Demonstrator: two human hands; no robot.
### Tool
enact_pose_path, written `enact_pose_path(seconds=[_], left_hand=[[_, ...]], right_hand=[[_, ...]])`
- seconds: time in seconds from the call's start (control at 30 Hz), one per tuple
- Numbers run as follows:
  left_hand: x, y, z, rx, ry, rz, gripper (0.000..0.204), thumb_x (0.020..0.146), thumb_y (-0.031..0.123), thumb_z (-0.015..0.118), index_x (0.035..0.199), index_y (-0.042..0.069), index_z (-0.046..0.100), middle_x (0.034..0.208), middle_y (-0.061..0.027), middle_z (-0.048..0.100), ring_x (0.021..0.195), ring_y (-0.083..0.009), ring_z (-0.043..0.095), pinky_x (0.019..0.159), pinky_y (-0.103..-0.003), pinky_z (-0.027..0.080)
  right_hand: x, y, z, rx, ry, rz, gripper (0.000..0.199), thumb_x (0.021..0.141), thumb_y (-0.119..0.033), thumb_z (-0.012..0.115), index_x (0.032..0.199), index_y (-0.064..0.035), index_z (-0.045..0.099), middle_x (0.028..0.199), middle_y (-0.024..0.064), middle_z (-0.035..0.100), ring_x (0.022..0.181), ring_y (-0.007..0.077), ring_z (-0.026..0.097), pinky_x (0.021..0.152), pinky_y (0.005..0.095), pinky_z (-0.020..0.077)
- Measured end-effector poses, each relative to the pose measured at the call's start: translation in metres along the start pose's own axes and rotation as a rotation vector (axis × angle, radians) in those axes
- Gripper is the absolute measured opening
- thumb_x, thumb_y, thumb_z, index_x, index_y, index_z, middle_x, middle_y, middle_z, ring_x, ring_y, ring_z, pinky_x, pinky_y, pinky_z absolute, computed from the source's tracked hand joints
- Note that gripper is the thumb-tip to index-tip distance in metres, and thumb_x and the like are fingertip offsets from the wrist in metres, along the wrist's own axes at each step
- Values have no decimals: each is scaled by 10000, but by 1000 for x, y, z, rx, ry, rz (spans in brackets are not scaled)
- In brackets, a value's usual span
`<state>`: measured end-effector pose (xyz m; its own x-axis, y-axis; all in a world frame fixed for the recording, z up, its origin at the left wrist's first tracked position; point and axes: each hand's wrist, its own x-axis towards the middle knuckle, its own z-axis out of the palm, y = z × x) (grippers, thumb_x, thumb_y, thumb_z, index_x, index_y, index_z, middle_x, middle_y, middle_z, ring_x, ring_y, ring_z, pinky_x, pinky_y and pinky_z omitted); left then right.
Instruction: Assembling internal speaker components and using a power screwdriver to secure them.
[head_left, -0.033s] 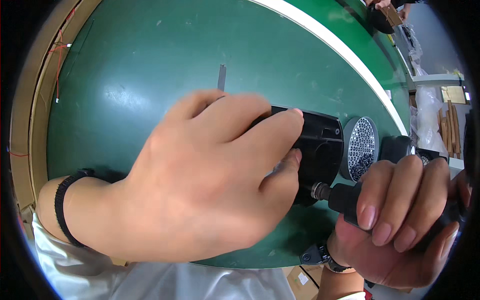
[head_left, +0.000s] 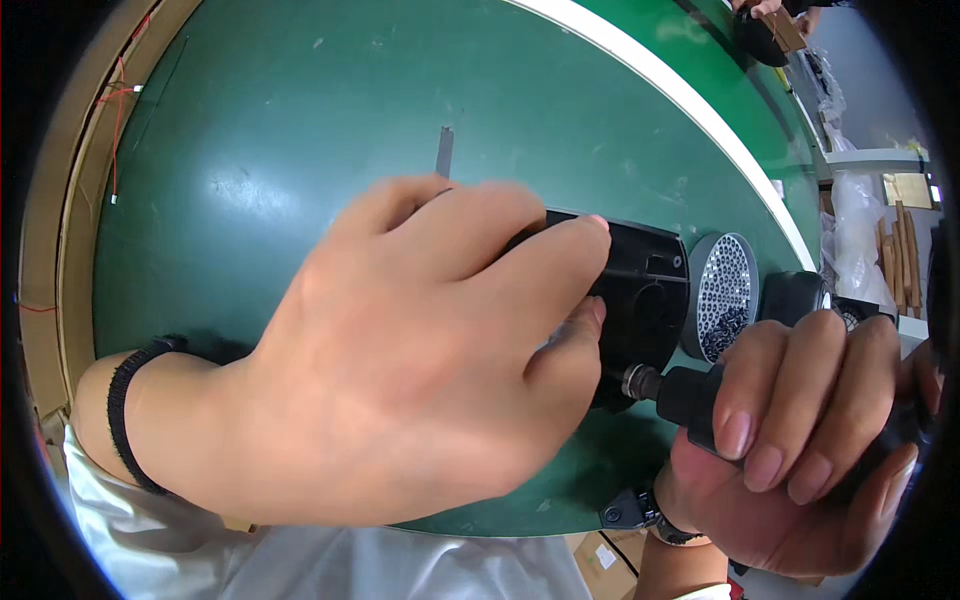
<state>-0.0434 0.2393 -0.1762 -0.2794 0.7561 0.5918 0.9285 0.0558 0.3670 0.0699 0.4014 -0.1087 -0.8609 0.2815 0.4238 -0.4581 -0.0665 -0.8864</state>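
Note:
My left hand is closed over a black plastic housing, whose right end shows beyond the fingers. Most of the housing lies hidden under the hand. In my right hand is a black electric screwdriver, with the fingers wrapped round its body. The screwdriver's metal nose points left and sits close by the near right corner of the housing. I cannot make out whether the bit touches it. Just right of the housing stands a round grey dish with small dark screws heaped at its near side.
A grey strip lies on the green table beyond my left hand. Thin red wires hang over the cardboard edge at left. A black object stands right of the dish. Another person's hands show at the far right.

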Motion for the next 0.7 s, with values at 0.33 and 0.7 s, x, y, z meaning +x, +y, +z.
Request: enact_pose_path(seconds=[0.33,0.7], left_hand=[[13,7,-2,29,-1,-5,232,630,66,768,854,25,723,1108,-158,681,900,-291,638,697,-372,505],[14,5,-6,23,-23,-47,191,650,83,756,835,41,734,1106,-128,666,874,-267,629,686,-359,466]], right_hand=[[0,10,4,1,5,-12,286,1016,-216,485,1251,-57,454,770,13,461,657,136,463,647,318,433],[-4,13,7,-61,84,-35,282,957,-184,564,1197,-88,451,702,10,459,592,139,460,591,323,430]])
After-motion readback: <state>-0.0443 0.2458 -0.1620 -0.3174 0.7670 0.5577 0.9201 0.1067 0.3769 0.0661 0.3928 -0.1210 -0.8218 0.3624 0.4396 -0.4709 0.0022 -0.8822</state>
